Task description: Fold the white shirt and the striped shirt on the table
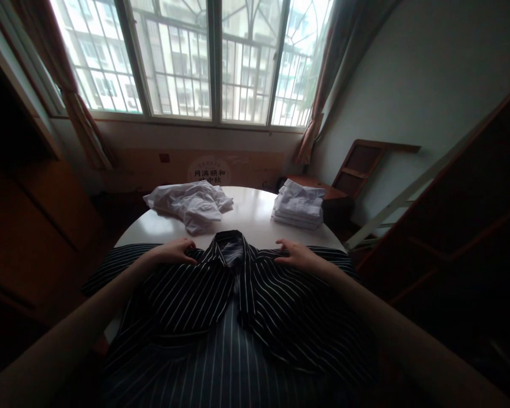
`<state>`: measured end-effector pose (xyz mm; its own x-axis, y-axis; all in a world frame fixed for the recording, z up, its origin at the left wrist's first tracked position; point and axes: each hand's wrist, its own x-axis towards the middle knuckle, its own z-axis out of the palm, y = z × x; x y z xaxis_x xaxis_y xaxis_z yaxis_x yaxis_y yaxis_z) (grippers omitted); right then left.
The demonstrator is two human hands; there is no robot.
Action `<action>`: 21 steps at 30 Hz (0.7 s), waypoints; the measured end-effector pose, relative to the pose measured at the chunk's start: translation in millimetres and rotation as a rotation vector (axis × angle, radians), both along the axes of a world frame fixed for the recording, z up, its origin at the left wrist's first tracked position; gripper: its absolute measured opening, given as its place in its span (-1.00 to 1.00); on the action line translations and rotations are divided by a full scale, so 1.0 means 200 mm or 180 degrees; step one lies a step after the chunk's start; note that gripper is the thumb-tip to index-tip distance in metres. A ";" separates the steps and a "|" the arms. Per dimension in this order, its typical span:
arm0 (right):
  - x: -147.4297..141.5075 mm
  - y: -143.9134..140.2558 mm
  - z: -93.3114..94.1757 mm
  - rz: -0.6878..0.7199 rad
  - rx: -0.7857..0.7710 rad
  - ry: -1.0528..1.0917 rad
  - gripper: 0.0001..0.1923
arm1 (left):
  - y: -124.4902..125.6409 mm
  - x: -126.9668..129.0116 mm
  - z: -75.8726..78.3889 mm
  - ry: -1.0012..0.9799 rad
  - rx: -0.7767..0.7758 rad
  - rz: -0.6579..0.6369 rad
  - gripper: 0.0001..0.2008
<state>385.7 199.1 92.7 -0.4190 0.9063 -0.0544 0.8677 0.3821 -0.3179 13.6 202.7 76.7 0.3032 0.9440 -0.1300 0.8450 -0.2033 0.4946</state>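
Note:
A dark shirt with thin white stripes lies spread over the near part of a round white table, collar toward the window. My left hand rests on the shirt's left shoulder beside the collar, fingers curled onto the cloth. My right hand lies on the right shoulder in the same way. Whether either hand pinches the fabric or only presses on it, I cannot tell.
A crumpled pile of white cloth sits at the table's far left. A neat stack of folded white shirts stands at the far right. Dark wooden furniture flanks both sides; a barred window fills the back wall.

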 end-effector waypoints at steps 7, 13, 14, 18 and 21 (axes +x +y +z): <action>-0.06 0.00 -0.03 0.0436 -0.0898 -0.0006 -0.82 | -0.05 -0.01 0.02 0.0539 -0.0147 -0.0079 -0.89; -0.08 0.10 0.09 -0.0161 -0.0231 0.0221 -0.85 | 0.04 0.04 0.08 0.0734 0.1314 0.1305 -0.70; -0.10 0.11 0.10 -0.0431 0.0238 0.0017 -0.83 | 0.06 0.07 0.07 0.0689 0.1487 0.1411 -0.68; -0.22 0.09 0.10 -0.0145 0.1024 -0.0308 -0.65 | 0.09 0.19 0.00 0.0306 0.1429 0.0948 -0.66; -0.30 0.05 0.08 0.0252 0.0692 -0.0341 -0.58 | 0.07 0.29 -0.02 0.0129 0.1166 0.0547 -0.63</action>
